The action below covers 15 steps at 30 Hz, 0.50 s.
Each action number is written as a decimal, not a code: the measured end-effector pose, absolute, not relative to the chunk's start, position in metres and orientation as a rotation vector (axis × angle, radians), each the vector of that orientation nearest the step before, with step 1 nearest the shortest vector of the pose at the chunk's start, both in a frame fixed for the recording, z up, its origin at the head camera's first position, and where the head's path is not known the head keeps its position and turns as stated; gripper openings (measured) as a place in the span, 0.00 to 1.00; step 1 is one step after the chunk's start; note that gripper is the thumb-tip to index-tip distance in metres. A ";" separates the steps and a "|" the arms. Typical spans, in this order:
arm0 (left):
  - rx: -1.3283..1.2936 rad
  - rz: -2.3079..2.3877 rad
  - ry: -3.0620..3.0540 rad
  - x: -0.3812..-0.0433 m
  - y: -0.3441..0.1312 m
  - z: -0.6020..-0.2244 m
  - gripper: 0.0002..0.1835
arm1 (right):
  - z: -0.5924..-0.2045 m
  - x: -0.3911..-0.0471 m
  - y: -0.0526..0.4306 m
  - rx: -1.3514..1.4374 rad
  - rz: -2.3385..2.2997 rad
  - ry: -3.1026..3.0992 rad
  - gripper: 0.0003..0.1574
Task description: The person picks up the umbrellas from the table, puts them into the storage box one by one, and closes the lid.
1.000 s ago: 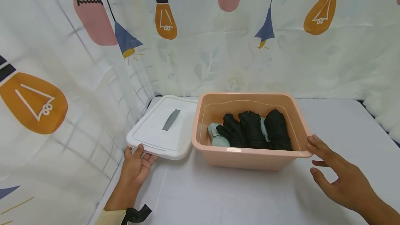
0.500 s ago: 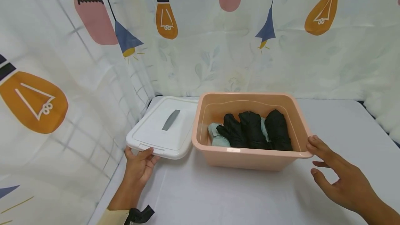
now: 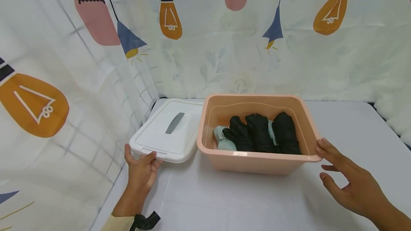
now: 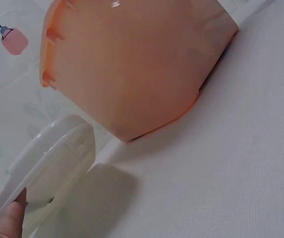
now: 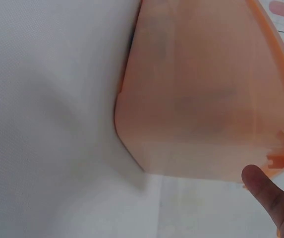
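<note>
In the head view my left hand (image 3: 141, 174) grips the near edge of a white plastic lid (image 3: 154, 138), the thumb on top and other fingers below. The left wrist view has that lid (image 4: 57, 148) tilted, its near side raised off the table over a shadow. A peach plastic storage bin (image 3: 250, 165) stands uncovered to the right of the lid. Inside lie several black padded bundles (image 3: 260, 134), one shaped like a mitten, and pale green cloth (image 3: 225, 142). My right hand (image 3: 356, 184) touches the bin's right rim with extended fingertips, thumb apart from it.
A white cloth covers the table (image 3: 244, 202). Behind and to the left hangs a white curtain (image 3: 205, 52) printed with lamps and bulbs. The lid has a grey handle (image 3: 175, 123) on top and sits close against the bin's left side.
My left hand's thumb has slid slightly right along the lid's edge, and its wrist has shifted a little right. The bin, its contents and my right hand look the same.
</note>
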<state>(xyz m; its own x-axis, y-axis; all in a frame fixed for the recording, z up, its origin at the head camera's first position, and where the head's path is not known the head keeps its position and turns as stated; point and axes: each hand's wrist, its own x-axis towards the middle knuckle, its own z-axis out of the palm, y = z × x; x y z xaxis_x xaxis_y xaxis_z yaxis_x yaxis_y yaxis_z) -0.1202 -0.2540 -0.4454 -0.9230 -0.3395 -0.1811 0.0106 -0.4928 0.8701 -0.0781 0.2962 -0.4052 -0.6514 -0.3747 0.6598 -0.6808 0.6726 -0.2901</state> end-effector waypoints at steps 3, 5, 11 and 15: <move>0.510 -2.494 -1.438 -0.120 -0.254 -0.446 0.59 | -0.404 -0.078 0.296 0.814 0.711 -2.320 0.44; 0.526 -2.487 -1.423 -0.121 -0.254 -0.447 0.57 | -0.404 -0.078 0.296 0.816 0.712 -2.321 0.44; 0.555 -2.466 -1.405 -0.122 -0.254 -0.447 0.56 | -0.405 -0.078 0.297 0.809 0.702 -2.332 0.44; 0.558 -2.479 -1.388 -0.122 -0.253 -0.446 0.59 | -0.405 -0.078 0.297 0.800 0.695 -2.337 0.44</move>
<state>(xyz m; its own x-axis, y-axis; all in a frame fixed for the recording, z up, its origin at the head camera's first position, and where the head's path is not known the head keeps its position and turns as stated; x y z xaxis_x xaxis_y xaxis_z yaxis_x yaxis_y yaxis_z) -0.1215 -0.2532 -0.4461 -0.8966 -0.3909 -0.2081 0.0269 -0.5173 0.8554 -0.0780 0.2970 -0.4053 -0.6600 -0.3750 0.6510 -0.6698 0.6862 -0.2837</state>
